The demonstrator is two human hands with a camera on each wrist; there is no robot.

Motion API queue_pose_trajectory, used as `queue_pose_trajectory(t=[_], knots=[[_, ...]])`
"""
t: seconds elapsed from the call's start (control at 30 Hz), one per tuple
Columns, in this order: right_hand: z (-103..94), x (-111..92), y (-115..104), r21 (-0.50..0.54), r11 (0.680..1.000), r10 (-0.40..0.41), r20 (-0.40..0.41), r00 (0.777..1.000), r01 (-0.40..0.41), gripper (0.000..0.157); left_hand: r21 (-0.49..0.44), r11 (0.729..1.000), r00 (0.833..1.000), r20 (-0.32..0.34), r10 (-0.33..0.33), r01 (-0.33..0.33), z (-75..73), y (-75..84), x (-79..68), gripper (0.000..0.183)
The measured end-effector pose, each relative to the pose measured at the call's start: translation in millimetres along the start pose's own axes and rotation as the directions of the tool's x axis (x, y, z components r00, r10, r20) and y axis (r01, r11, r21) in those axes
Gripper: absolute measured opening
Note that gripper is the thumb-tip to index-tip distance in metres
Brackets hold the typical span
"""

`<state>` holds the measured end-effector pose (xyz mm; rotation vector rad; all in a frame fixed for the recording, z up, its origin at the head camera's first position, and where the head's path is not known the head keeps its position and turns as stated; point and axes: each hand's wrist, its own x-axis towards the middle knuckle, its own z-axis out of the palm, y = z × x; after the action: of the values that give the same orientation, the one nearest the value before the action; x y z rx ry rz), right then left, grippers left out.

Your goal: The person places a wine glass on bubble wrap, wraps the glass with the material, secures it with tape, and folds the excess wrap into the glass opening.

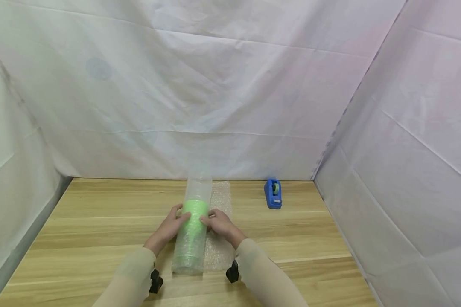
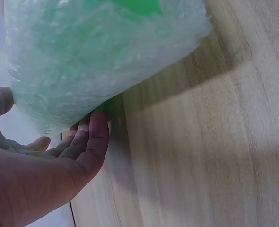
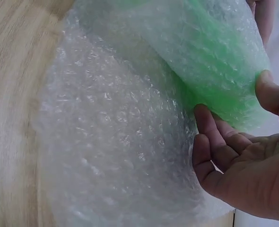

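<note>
A bright green cylinder (image 1: 195, 209), rolled in clear bubble wrap (image 1: 190, 251), lies lengthwise on the table, pointing away from me. My left hand (image 1: 173, 226) holds the roll from its left side, thumb on top and fingers low against its underside. From the other side my right hand (image 1: 220, 222) grips it, the thumb on the wrap and the fingers curled in under the roll's edge. A loose flat stretch of bubble wrap (image 3: 116, 127) spreads out to the right of the roll, partly beneath the right hand. The wrap hides the cylinder's ends.
A blue tape dispenser (image 1: 273, 194) with a roll of tape stands at the back right of the wooden table (image 1: 111, 230). White cloth sheets (image 1: 215, 85) hang behind the table and on both sides. Dark wrist devices (image 1: 232, 271) sit under both sleeves.
</note>
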<state>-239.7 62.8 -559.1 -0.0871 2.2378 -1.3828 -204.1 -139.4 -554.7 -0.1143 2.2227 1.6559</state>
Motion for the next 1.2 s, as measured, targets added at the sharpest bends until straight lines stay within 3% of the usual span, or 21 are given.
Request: queue_pose_trajectory(t=[0.5,0.77,1.0,1.2], knots=[[-2.3,0,4,0.052,0.996,-0.072,0.061,0.996,0.069,0.053,-0.008,1.000,0.998,-0.052,0.019,-0.020,8.4,-0.5,2.9,0.079],[-2.2,2,8,0.104,0.993,-0.055,0.045,0.997,0.050,0.057,0.004,1.000,0.997,-0.076,0.019,-0.018,12.6,1.0,2.0,0.082],[-4.9,4,11,0.145,0.988,-0.069,0.064,0.996,0.059,0.047,0.001,0.999,0.996,-0.071,0.044,-0.044,16.8,0.3,2.8,0.082],[-7.1,6,12,0.142,0.989,-0.054,0.061,0.997,0.045,0.055,-0.009,0.998,0.996,-0.076,0.053,-0.054,19.9,1.1,3.4,0.084]])
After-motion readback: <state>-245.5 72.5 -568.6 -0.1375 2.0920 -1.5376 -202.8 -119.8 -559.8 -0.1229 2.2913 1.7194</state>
